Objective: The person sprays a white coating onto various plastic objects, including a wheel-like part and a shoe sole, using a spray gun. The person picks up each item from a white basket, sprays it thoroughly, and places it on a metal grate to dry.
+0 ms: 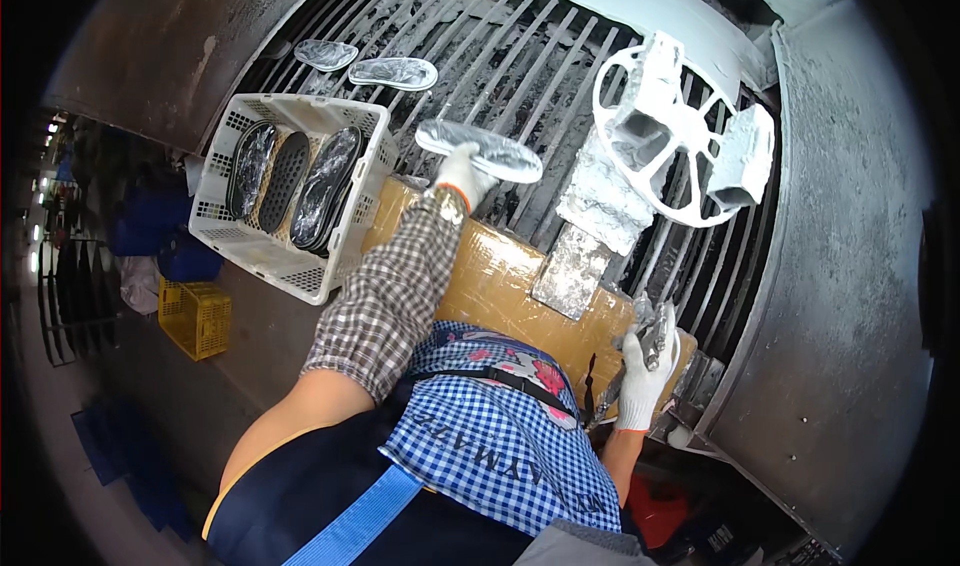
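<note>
My left hand (466, 178), in a white knit glove, grips the near edge of a shoe sole (490, 153) with a shiny, plastic-like top and white rim. The sole is held over the metal slats (500, 66), and my fingers are partly hidden beneath it. At the lower right, my right hand (643, 374), also gloved, is wrapped around a metal spray gun (659, 338) beside the board's right end. Two more shiny soles, a farther one (325, 55) and a nearer one (394, 73), lie on the slats to the left.
A white plastic crate (290, 112) with dark soles stands left of my forearm. Right of centre sits a white-crusted spoked wheel (690, 161) bearing box-shaped blocks. A tape-covered brown board (490, 266) edges the slats before me. Metal walls (850, 216) flank them; a yellow crate (195, 319) stands lower left.
</note>
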### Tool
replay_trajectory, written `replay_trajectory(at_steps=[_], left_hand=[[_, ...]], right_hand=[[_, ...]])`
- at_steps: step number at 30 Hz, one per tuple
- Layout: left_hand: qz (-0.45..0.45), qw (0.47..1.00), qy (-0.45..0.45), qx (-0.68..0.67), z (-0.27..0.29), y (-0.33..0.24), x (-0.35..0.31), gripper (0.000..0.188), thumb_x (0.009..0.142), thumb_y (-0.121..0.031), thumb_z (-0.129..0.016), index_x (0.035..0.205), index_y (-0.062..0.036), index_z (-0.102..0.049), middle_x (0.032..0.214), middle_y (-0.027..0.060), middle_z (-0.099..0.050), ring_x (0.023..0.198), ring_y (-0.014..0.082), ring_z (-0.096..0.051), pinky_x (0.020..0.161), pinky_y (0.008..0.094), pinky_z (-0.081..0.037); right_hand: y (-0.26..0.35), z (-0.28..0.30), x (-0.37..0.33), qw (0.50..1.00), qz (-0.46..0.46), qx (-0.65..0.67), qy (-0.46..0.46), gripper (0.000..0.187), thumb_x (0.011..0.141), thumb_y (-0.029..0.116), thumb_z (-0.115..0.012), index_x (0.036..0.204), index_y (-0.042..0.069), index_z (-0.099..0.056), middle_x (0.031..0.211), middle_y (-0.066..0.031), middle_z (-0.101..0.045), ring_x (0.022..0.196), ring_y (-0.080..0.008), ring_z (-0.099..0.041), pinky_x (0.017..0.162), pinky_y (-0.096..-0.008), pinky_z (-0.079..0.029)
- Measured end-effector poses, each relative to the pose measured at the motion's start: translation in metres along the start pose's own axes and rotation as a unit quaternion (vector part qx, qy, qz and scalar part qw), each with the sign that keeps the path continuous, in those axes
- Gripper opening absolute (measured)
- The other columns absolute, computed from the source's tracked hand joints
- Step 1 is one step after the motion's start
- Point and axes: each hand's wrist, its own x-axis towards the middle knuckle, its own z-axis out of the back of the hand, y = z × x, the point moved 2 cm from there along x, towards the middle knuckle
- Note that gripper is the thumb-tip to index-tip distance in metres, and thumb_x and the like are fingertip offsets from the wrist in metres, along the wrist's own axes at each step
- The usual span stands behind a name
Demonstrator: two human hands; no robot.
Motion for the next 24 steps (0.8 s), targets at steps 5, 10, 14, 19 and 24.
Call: replay_trajectory(at_steps=[5,10,14,19,24], left_hand=[[-0.018,0.997,0.072,0.012,0.015,0.008,0.022,0.051,0.105,-0.012,-0.047,0.153,0.0012,-0.04,0.151,0.026,-0.054,0.137,0.0444,-0.056,0.117,0.066,-0.044],[-0.01,0.996,-0.052,0.072,0.03,-0.016,0.054,0.061,0.105,-0.037,-0.059,0.147,0.0044,-0.043,0.153,0.0274,-0.048,0.135,0.0414,-0.055,0.102,0.0545,-0.051],[-0.02,0.971,-0.033,0.236,0.019,0.0,-0.033,0.058,0.104,-0.037,-0.064,0.145,0.001,-0.05,0.144,0.0267,-0.058,0.123,0.0394,-0.064,0.098,0.0517,-0.057],[-0.04,0.929,0.118,0.348,0.018,-0.04,-0.148,0.037,0.103,-0.026,-0.068,0.131,-0.0021,-0.065,0.111,0.0152,-0.075,0.092,0.027,-0.074,0.081,0.0369,-0.062],[-0.395,0.754,0.033,0.525,0.028,-0.122,-0.223,0.052,0.092,-0.011,-0.079,0.14,0.001,-0.062,0.118,0.01,-0.073,0.102,0.0162,-0.071,0.092,0.031,-0.059]], right_hand=[[0.006,-0.009,0.0,1.0,0.009,-0.007,0.002,0.079,0.094,-0.004,-0.065,0.167,0.005,-0.035,0.116,-0.0045,-0.064,0.096,-0.0116,-0.06,0.089,-0.026,-0.052],[0.015,-0.019,0.006,0.999,0.002,-0.007,0.038,0.075,0.095,-0.004,-0.067,0.164,0.004,-0.04,0.125,-0.0065,-0.063,0.102,-0.0137,-0.061,0.092,-0.0281,-0.053],[-0.001,-0.02,0.003,1.0,-0.017,0.0,0.024,0.07,0.094,-0.004,-0.069,0.159,0.001,-0.046,0.141,-0.0107,-0.059,0.115,-0.0183,-0.062,0.096,-0.0322,-0.056],[-0.006,-0.018,0.007,0.999,-0.004,-0.016,0.037,0.071,0.093,-0.002,-0.069,0.16,-0.001,-0.045,0.149,-0.0138,-0.057,0.128,-0.0215,-0.059,0.105,-0.034,-0.052],[-0.009,-0.023,0.014,0.998,0.023,-0.02,0.048,0.074,0.094,-0.003,-0.065,0.163,0.002,-0.04,0.119,-0.0086,-0.063,0.098,-0.0154,-0.062,0.085,-0.0288,-0.054]])
